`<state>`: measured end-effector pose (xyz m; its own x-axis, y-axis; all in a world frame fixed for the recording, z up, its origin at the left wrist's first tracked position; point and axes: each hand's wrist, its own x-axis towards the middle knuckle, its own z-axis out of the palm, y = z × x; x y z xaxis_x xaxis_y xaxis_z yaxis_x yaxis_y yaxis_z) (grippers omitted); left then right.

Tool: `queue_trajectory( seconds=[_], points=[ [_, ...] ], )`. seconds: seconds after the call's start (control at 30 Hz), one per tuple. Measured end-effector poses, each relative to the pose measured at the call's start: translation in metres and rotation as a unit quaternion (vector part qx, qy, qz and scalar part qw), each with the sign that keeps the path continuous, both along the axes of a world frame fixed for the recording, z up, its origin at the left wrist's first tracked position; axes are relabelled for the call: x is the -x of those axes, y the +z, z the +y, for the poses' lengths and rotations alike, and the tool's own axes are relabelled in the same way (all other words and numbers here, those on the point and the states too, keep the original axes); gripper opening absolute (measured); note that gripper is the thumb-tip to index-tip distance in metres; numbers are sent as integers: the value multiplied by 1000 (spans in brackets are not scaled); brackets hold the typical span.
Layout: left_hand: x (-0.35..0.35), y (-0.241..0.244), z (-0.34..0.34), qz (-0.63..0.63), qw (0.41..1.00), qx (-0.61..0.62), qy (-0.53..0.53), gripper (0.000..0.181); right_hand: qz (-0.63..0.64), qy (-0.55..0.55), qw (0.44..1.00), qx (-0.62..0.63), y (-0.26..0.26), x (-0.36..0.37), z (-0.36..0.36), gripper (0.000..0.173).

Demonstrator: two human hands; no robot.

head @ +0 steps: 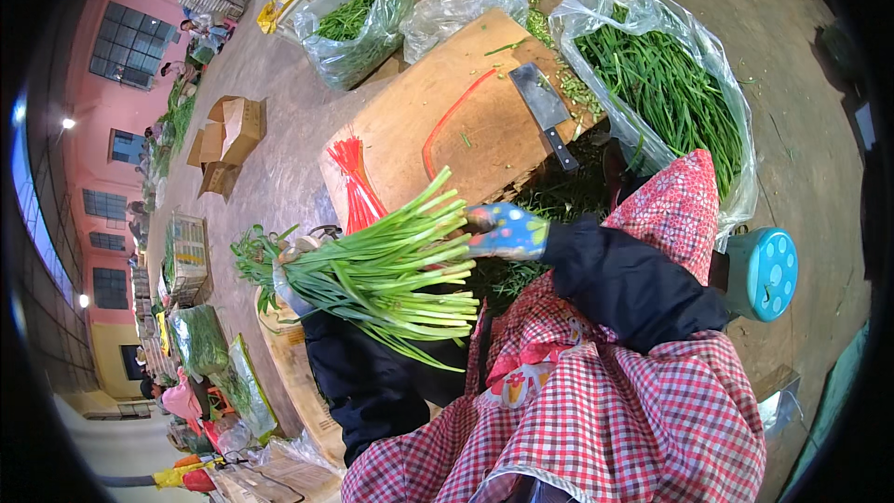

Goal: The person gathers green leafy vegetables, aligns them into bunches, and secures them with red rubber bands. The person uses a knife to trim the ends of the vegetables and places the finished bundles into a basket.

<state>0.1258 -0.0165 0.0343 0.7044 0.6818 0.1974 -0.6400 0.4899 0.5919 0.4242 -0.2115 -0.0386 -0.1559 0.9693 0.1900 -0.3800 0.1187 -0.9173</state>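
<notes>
A bunch of long green leafy stalks, like chives (377,272), lies sideways in front of me, its pale cut ends to the right. My left hand (288,267) grips it near the leafy tips and is partly hidden by them. At the cut ends is my right hand (508,230), in a blue patterned glove; its fingertips are blurred against the stalks. Beyond lies a wooden board (419,105). On it rest a cleaver with a black handle (541,98), a bundle of red ties (355,185) and one loose red strip (450,115).
An open plastic bag of green stalks (663,84) stands right of the board, near a blue stool (761,274). Another bag of greens (353,28) stands beyond. Left are an open cardboard box (234,133) and a crate (187,251). Several people sit along the far wall.
</notes>
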Motion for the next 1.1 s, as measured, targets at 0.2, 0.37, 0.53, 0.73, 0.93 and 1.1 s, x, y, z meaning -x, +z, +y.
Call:
queue_trajectory(
  seconds=[0.2,0.37,0.53,0.73,0.93,1.1],
  points=[
    [26,-24,12,103,991,29,85,36,282,-109,952,38,-7,63,24,23],
    [39,-76,36,170,964,76,188,33,427,52,900,66,8,38,-14,17],
    [42,-80,24,93,982,-48,156,29,387,220,895,-28,33,21,-56,22],
    [41,-64,16,70,990,46,116,29,159,158,974,23,37,-45,-93,20],
    [49,-65,32,130,975,65,167,39,-454,-37,890,41,15,-45,-80,62],
    [30,-29,0,95,985,19,144,41,35,24,999,24,63,-1,-31,43]
  ],
)
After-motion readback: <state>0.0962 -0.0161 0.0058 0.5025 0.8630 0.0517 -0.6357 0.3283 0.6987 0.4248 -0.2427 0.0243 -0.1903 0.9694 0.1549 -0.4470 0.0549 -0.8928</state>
